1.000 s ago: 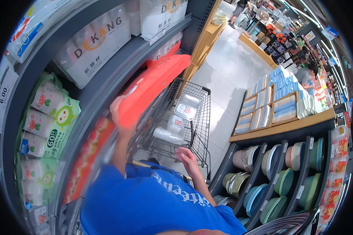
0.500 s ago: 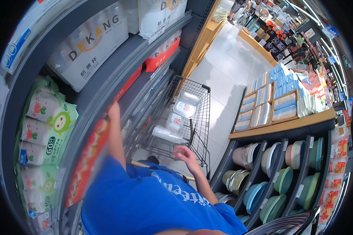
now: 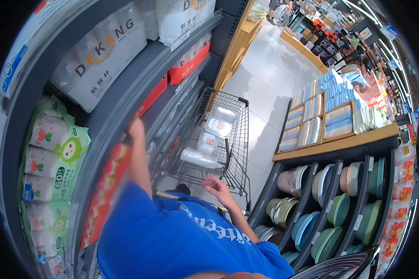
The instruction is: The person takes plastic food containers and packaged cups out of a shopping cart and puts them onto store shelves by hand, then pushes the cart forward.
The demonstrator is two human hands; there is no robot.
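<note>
Along shelf [image 3: 166,103], red pack [image 3: 152,97] points up-right lengthwise; left hand [image 3: 135,128] at lower end, grip unclear; right hand [image 3: 215,188] loosely apart.

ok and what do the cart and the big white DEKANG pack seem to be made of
Cart: dark metal wire, likely coated, judging by its thin, open grid. DEKANG pack: probably glossy plastic film, partly see-through, with shiny creases.

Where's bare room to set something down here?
Floor between the cart and the towel display is bare; inside the cart, mesh on that side of the clear packs looks bare. The bowl racks and towel display are crowded.
</note>
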